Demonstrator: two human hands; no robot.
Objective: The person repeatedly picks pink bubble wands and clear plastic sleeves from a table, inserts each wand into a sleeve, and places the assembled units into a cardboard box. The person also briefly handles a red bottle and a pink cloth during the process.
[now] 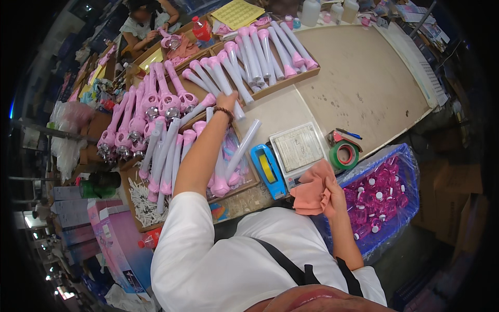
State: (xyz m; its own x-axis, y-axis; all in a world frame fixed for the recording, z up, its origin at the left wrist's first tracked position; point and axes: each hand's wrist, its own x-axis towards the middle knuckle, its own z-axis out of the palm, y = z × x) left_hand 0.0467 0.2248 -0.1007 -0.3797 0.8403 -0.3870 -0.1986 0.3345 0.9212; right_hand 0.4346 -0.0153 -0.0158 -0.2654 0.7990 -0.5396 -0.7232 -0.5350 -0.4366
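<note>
My left hand (226, 100) reaches forward over the table, its fingers closed round a pale translucent tube (239, 111). The tube's upper part is hidden by the hand, so I cannot tell whether a pink end belongs to it. Just beyond lie several similar tubes with pink ends in a cardboard tray (280, 88). On the right, close to my body, a salmon-coloured cloth (311, 193) hangs crumpled from my right hand (336, 198). A flat scale (297, 147) stands near the cloth, beside a blue tape dispenser (268, 171) with yellow tape.
Pink wands with silvery ends (169, 104) are piled at the left. A roll of green tape (343, 154) sits right of the scale. The blue crate (413, 179) at the right holds small magenta bottles. Across the table a person (148, 26) handles a pink wand.
</note>
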